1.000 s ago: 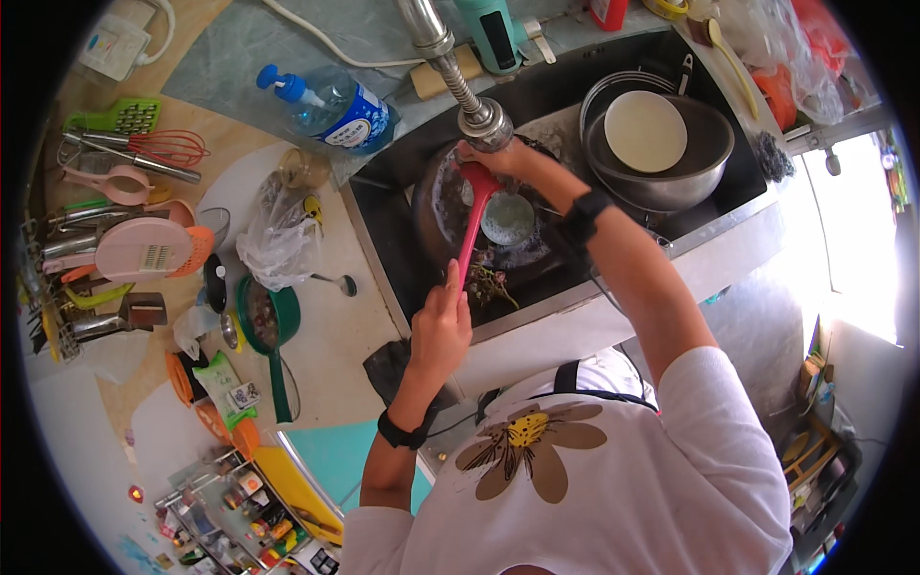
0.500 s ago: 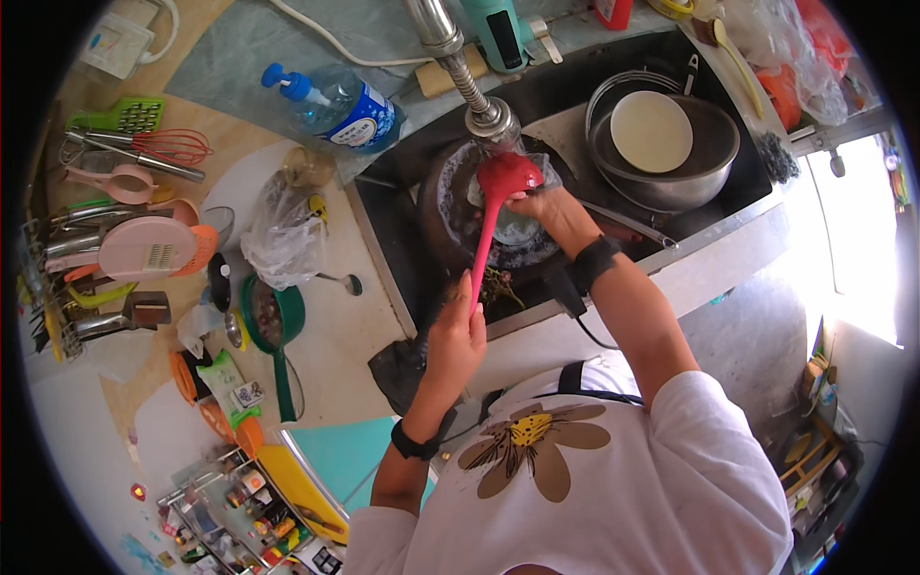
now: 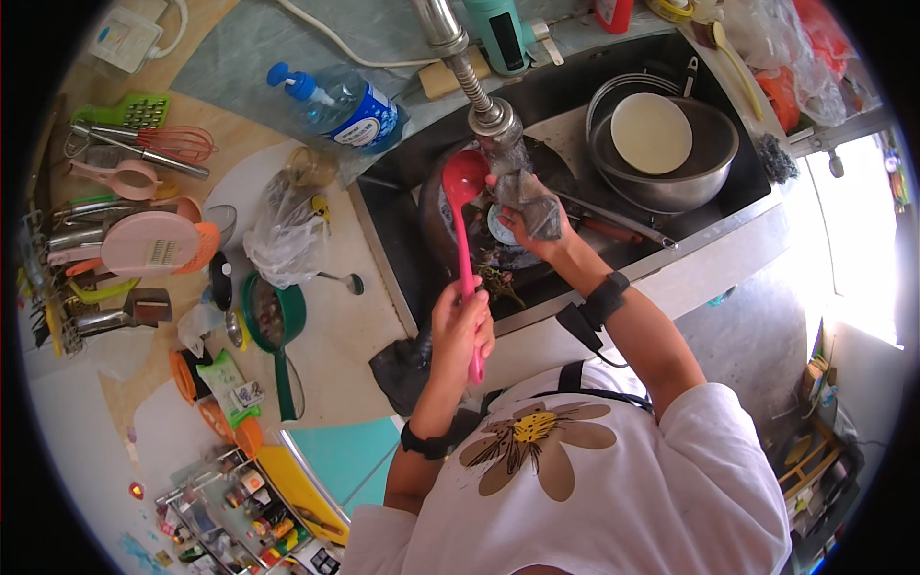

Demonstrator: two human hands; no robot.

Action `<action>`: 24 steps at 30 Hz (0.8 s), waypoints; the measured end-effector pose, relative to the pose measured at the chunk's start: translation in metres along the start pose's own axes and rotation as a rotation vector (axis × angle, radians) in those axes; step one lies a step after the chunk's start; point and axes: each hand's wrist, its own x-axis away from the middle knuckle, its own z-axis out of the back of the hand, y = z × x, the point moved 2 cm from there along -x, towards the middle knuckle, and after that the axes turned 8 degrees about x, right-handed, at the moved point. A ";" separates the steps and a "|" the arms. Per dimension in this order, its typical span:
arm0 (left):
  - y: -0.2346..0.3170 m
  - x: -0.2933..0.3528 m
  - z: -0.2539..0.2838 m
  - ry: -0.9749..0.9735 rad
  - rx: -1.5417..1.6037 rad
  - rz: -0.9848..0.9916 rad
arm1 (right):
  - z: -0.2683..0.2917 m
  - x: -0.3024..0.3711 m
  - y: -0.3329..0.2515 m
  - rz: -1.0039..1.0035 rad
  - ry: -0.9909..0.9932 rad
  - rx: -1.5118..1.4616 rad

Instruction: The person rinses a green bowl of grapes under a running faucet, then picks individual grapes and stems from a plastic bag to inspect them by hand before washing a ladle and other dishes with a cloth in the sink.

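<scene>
My left hand point(image 3: 460, 324) is closed around the long handle of a red-pink ladle point(image 3: 463, 240), whose bowl points away from me over the sink. My right hand point(image 3: 544, 243) grips a wet grey cloth point(image 3: 530, 203), just right of the ladle's bowl and apart from it. Both are below the metal faucet point(image 3: 494, 119). Under my hands, a dark round pan point(image 3: 433, 225) lies in the sink with suds and a pale round item point(image 3: 502, 226) in it, partly hidden by my right hand. Some green scraps point(image 3: 498, 285) lie at the near side.
The dark sink point(image 3: 381, 251) also holds a steel bowl point(image 3: 714, 168) with a cream bowl point(image 3: 652, 132) inside, at right. A blue pump bottle point(image 3: 359, 120) stands at the back left. On the left counter are a green strainer point(image 3: 291, 311), a plastic bag point(image 3: 283, 235) and several utensils.
The ladle's bowl has moved left and toward the far side, and my left hand now grips further up the handle. My right hand has come off the bowl, and the grey cloth shows in it.
</scene>
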 end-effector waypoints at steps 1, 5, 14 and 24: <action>-0.003 -0.008 0.000 0.044 0.009 -0.002 | 0.000 0.001 0.008 0.018 -0.038 0.002; -0.007 -0.039 -0.015 0.155 -0.040 -0.068 | -0.027 0.029 0.023 -0.135 -0.269 -0.163; -0.014 -0.048 -0.016 0.213 -0.083 -0.245 | -0.028 0.038 0.039 -0.122 -0.260 -0.475; 0.027 -0.037 0.002 0.076 -0.100 -0.119 | -0.006 0.047 0.053 -0.121 0.002 -0.507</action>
